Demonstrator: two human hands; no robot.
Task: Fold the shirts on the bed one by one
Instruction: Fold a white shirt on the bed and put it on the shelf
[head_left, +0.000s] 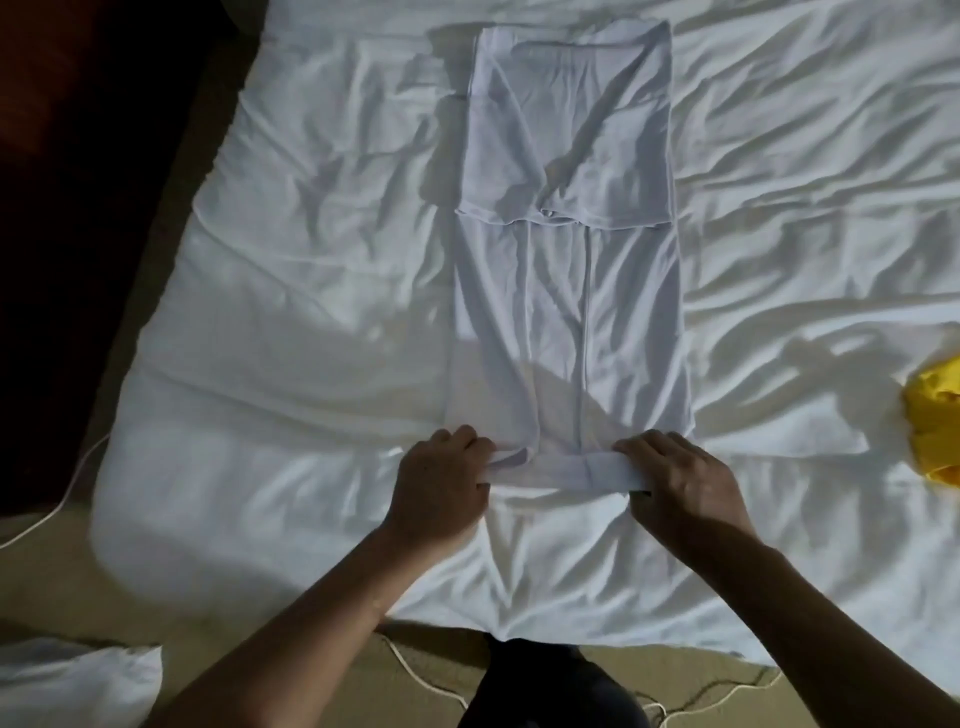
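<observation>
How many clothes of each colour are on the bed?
white shirt: 1
yellow garment: 1 (partly cut off at the right edge of the picture)
Total: 2

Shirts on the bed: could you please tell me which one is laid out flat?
The white shirt, spread lengthwise mid-bed; the yellow shirt lies bunched at the right.

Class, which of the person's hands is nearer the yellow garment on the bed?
Right. The right hand grips the near edge of the white shirt, left of the yellow garment; the left hand lies farther left.
</observation>
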